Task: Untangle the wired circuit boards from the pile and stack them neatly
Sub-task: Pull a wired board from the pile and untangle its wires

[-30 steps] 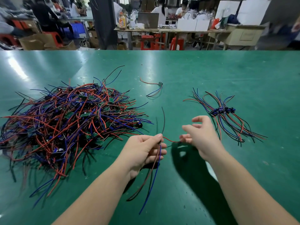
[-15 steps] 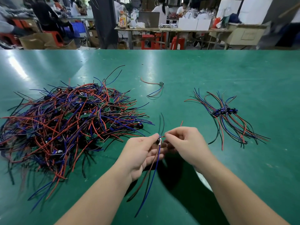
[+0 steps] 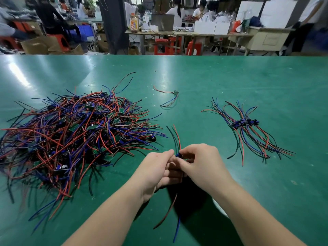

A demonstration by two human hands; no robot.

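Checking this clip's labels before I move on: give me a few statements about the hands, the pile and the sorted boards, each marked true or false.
1. The left hand and right hand both pinch one wired board between them. True.
2. The neat stack lies left of the tangled pile. False: it lies to the pile's right.
3. A lone board with its wires lies beyond the hands, apart from both pile and stack. True.
4. The right hand is open and empty. False: it pinches the wired board.
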